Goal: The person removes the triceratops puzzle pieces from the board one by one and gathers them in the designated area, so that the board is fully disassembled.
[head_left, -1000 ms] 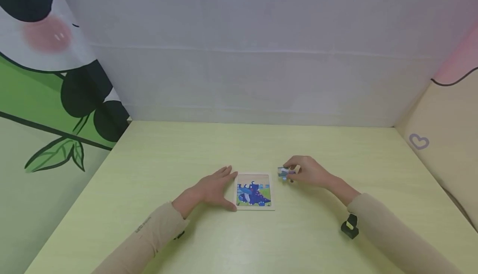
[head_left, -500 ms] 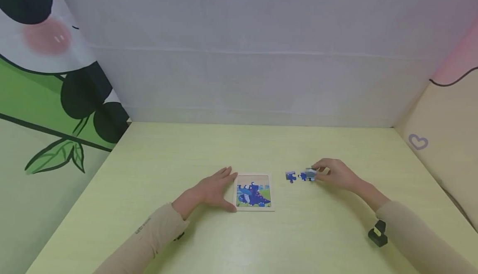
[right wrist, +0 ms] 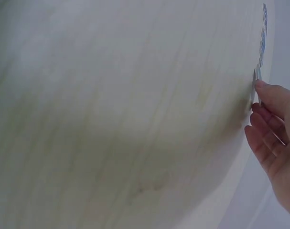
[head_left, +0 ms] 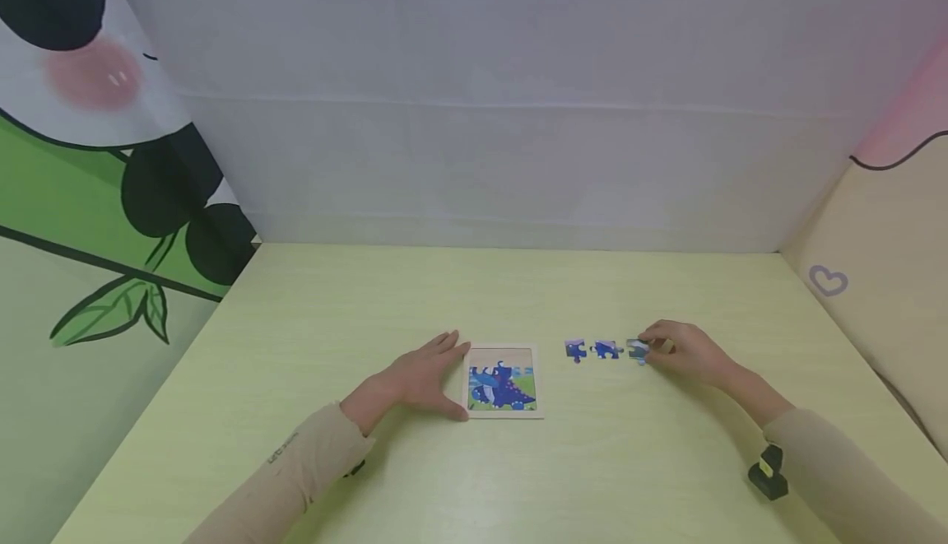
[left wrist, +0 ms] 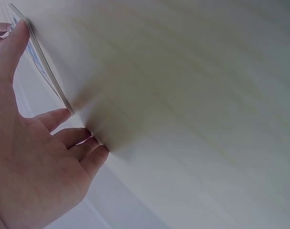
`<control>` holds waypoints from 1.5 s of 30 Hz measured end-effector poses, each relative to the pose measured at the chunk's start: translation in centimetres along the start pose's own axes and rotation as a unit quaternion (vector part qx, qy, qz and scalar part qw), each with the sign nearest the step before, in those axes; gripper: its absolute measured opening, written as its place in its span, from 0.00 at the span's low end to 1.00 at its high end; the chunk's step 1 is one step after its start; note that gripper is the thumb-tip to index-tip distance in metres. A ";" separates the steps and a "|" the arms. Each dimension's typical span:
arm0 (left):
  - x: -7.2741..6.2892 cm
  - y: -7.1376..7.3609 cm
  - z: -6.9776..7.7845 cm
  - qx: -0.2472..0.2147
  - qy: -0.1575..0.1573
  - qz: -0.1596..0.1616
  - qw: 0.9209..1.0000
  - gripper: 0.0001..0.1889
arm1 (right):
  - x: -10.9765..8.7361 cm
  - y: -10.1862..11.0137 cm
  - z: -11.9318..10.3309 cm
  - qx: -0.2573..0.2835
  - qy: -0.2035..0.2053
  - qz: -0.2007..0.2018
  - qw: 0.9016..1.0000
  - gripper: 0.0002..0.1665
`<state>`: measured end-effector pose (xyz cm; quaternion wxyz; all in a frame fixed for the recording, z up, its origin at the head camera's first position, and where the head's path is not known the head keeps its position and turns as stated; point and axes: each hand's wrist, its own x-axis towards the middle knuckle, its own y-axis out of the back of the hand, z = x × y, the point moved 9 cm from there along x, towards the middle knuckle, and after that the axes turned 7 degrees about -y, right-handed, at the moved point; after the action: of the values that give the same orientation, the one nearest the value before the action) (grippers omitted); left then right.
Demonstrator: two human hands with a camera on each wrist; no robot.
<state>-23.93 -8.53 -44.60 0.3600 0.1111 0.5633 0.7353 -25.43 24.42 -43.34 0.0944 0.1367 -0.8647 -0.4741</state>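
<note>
Head view: My right hand has moved outward since a second ago, and the pieces it held together now form a row. Its fingers pinch the right-hand jigsaw piece; the middle jigsaw piece lies just left of them, and the left jigsaw piece further left. Each piece now shows singly; I judge the laying-out nearly complete. My left hand remains spread wide at the puzzle tray, the part-filled dinosaur puzzle just right of its fingers.

Left wrist view: The tray appears edge-on, thumb and one fingertip at its rim, other fingertips down on the desk; the head view leaves that contact unclear.

Right wrist view: The pinch is narrow, remaining fingers bent, unloaded. Whether the pinched piece rests on the desk, I cannot tell.
</note>
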 end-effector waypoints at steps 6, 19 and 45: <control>0.0 0.1 0.0 -0.003 -0.002 0.001 1.000 0.53 | 0.2 0.0 0.1 0.016 0.001 0.000 1.000 0.14; 0.0 0.1 0.0 -0.005 -0.004 0.001 1.000 0.53 | 0.4 -0.1 0.5 0.035 -0.002 -0.001 0.999 0.15; -0.1 0.1 0.1 0.000 -0.004 0.003 1.000 0.53 | 2.9 -1.2 -4.8 0.023 0.028 -0.024 0.999 0.15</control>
<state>-23.82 -8.51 -44.41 0.3603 0.1161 0.5610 0.7362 -26.62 19.06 -41.77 0.1040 0.1728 -0.8688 -0.4522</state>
